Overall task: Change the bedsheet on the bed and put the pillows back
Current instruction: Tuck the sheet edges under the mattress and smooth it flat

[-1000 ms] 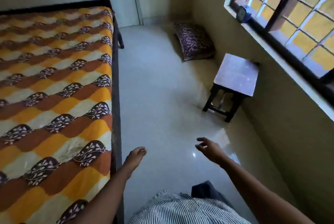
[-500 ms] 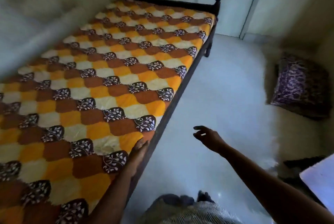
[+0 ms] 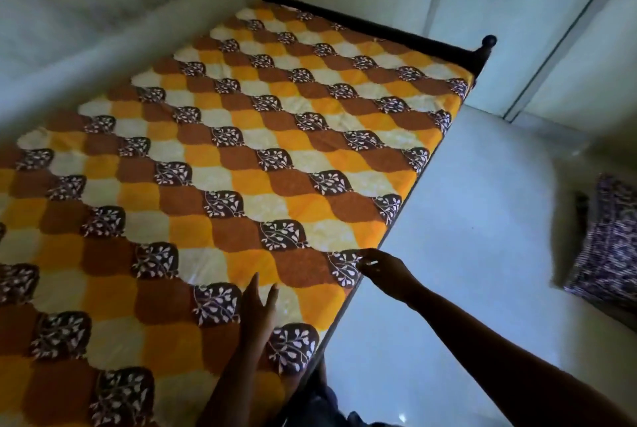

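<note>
Bed [image 3: 379,28] runs lengthwise away from person, bedsheet [image 3: 241,150] over it; pillow [image 3: 613,244] on floor well to R. Left hand [image 3: 258,309] flat, fingers straight, on bedsheet nr right edge; right hand [image 3: 382,271] nearer, at the edge, grip can't tell.

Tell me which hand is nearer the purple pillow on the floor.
Right. The right hand is at the bedsheet edge facing the pillow; the left hand lies flat on the bedsheet, farther from it.

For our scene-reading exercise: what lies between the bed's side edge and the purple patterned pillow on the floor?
Only bare floor separates the bed from the pillow; the head view shows nothing on that stretch.
</note>
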### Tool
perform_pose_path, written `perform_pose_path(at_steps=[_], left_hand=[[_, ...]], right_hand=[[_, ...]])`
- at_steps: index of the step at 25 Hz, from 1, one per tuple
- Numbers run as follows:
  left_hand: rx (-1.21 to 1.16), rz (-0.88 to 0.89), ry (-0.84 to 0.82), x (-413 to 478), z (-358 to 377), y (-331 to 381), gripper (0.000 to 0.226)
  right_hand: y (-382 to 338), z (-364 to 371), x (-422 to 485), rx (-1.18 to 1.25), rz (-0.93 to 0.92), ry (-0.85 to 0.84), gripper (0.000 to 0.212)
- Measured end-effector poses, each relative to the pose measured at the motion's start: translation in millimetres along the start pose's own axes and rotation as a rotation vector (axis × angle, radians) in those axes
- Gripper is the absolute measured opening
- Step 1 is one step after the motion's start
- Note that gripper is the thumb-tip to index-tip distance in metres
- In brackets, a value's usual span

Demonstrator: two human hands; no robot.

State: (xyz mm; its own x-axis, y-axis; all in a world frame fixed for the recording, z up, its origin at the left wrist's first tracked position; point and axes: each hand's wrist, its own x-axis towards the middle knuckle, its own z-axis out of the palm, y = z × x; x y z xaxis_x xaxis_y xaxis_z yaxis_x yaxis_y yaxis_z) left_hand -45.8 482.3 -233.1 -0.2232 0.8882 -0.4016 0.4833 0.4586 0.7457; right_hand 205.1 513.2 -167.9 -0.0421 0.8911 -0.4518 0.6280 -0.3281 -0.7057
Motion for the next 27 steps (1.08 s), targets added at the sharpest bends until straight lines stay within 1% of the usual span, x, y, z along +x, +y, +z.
perform_pose_path(at_steps=[3,4,7,9,11,13,14,16,18,23,25,27], left_hand=[[0.262,0.151,-0.027,65,19,16,0.1],[0.366,0.209,-0.032,93,30,17,0.104],[0.558,0.387,-0.013,178,77,30,0.084],[0.615,0.452,-0.007,223,115,39,0.071],[0.632,0.447,0.007,247,146,38,0.064],[0.665,0.452,0.078,254,167,27,0.065],[0.699,0.456,0.106,253,171,20,0.066],[0.754,0.443,0.121,253,171,15,0.067],[0.794,0.427,0.115,254,170,16,0.067],[0.816,0.408,0.086,249,166,24,0.067],[0.777,0.467,0.065,249,169,36,0.063],[0.712,0.586,0.042,266,181,60,0.061]], right_hand=[[-13,-5,65,-0.024,0.004,0.001,0.037],[-14,-6,92,-0.049,-0.001,0.002,0.038],[-17,-1,196,-0.157,-0.111,0.015,0.042],[-22,13,267,-0.236,-0.266,0.064,0.042],[-26,35,333,-0.384,-0.408,0.052,0.046],[-15,60,385,-0.575,-0.463,-0.003,0.052],[-5,70,402,-0.649,-0.485,0.008,0.054],[17,74,416,-0.739,-0.516,0.126,0.057],[41,64,416,-0.751,-0.478,0.255,0.059],[88,3,398,-0.667,-0.175,0.409,0.064],[110,-22,389,-0.667,-0.065,0.473,0.065],[124,-39,379,-0.632,-0.007,0.523,0.066]])
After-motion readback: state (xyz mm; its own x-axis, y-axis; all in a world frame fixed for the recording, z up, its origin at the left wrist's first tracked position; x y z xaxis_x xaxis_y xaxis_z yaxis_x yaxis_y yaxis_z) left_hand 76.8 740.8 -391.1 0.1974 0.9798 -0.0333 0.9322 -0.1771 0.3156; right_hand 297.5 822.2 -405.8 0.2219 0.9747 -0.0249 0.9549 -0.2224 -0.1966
